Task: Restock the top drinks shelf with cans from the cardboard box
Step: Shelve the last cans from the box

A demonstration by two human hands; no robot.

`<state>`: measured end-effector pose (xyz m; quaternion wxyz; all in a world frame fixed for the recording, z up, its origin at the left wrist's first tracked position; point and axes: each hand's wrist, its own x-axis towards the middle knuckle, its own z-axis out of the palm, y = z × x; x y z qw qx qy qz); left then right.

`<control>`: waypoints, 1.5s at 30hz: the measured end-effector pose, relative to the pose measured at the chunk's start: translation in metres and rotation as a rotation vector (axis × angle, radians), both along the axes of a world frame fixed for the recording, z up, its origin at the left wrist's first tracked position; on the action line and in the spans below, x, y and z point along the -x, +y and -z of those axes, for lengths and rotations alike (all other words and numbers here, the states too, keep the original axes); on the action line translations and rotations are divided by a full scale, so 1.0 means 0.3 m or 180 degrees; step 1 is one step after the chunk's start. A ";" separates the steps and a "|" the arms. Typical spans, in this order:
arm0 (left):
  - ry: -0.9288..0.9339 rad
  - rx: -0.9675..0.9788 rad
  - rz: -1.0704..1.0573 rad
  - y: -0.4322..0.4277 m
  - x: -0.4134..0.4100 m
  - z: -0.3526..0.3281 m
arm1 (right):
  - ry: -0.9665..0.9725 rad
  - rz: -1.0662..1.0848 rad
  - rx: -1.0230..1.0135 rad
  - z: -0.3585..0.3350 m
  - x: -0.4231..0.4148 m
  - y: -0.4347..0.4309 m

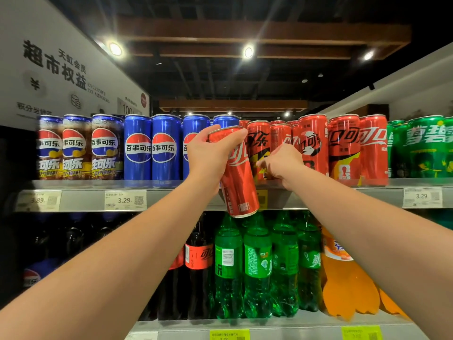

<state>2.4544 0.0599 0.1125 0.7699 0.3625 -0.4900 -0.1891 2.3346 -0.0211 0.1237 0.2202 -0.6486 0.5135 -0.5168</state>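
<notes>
Red can in left hand, fingers wrapped round its upper half, in front of top shelf edge. Long axis tilted: top up-left, base down-right. Shelf holds upright blue cans, red cans, green cans. Right hand at front red cans, fingers curled, grip unclear.
</notes>
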 end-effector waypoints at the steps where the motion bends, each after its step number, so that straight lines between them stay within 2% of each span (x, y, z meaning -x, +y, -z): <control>1: -0.0034 -0.0004 0.0005 -0.001 0.005 -0.007 | -0.0105 -0.0035 0.0146 0.007 0.001 0.014; 3: -0.0064 0.0001 0.0027 -0.010 0.016 -0.023 | -0.0531 -0.0490 0.0272 0.019 0.012 0.050; 5: -0.0036 0.0035 0.0093 -0.018 0.030 -0.039 | -0.0853 -0.1306 0.0214 0.029 0.034 0.093; 7: 0.0008 0.0055 0.0227 -0.025 0.049 -0.055 | -0.0907 -0.1996 0.0132 0.044 0.067 0.133; 10: -0.0029 0.0037 0.0343 -0.035 0.086 -0.075 | -0.0693 -0.2305 0.0122 0.068 0.104 0.141; 15: -0.0284 0.0011 0.0424 -0.038 0.143 -0.083 | -0.0592 -0.2006 0.0284 0.075 0.142 0.132; 26: -0.0244 -0.0227 0.0416 -0.026 0.192 -0.061 | -0.1509 -0.1345 0.0550 0.021 0.107 0.135; 35: -0.0229 -0.0375 0.0489 -0.025 0.178 0.000 | -0.1289 -0.0780 0.0553 -0.004 0.059 0.073; 45: -0.0174 -0.0817 0.0584 -0.067 0.195 -0.006 | -0.1148 -0.0389 0.0159 0.026 0.020 -0.025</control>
